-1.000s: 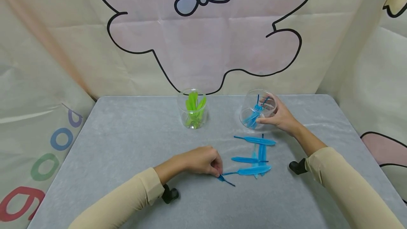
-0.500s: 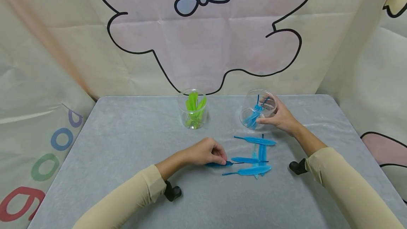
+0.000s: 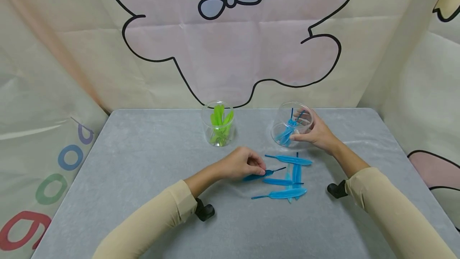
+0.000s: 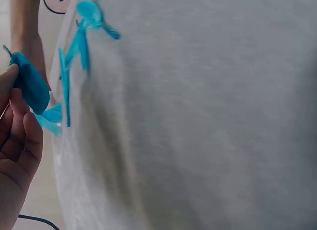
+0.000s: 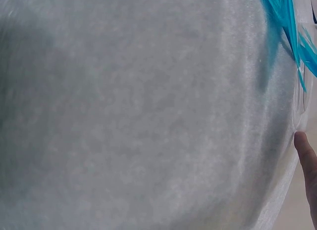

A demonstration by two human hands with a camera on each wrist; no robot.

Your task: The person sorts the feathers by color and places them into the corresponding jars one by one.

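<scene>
Placement, apparently: left grip [image 3: 244,164] pinches a blue feather [image 3: 253,177], right grip [image 3: 318,133] clasps a clear cup [image 3: 280,124]; aimed release likely next.

The left forearm [image 3: 154,215], sleeved in beige, slants forward and inward; at its end the left hand [image 3: 241,164] is held knuckles up, thumb and index finger pinching, the remaining fingers [image 4: 33,136] curled loosely inward. The right forearm [image 3: 402,211] angles in from the opposite side, its right hand [image 3: 320,133] farther forward, curved in a sideways grip, thumb extended inward.
</scene>
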